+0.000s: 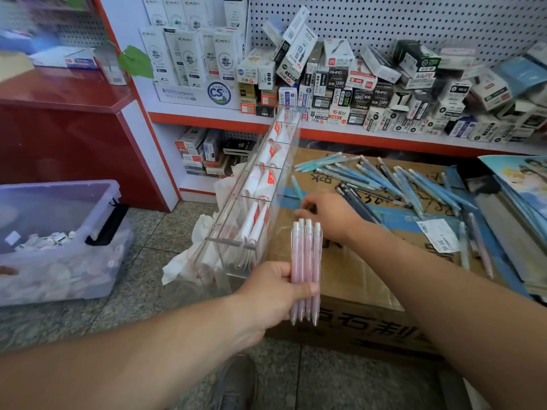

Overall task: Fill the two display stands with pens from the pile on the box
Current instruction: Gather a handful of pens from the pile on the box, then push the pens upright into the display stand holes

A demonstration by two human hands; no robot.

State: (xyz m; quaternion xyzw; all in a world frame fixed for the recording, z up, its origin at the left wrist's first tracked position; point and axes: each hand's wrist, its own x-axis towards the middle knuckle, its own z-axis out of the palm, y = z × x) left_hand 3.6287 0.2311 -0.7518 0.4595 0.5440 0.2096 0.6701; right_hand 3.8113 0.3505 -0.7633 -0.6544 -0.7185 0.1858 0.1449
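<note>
Body parts in view: two arms and one foot.

Left forearm: bare along its full visible length, from frame edge to wrist.

Right forearm: likewise bare, from frame edge to wrist.

Left hand: bare. The thumbnail is short and plain.

Right hand: bare and seen from the back. The knuckles and wrist bone are distinct, and the fingers are mostly hidden behind it.

Shoe at the bottom edge: dark grey, with a rounded toe and a matte upper. It is blurred, so fastening and markings are not legible.
</note>
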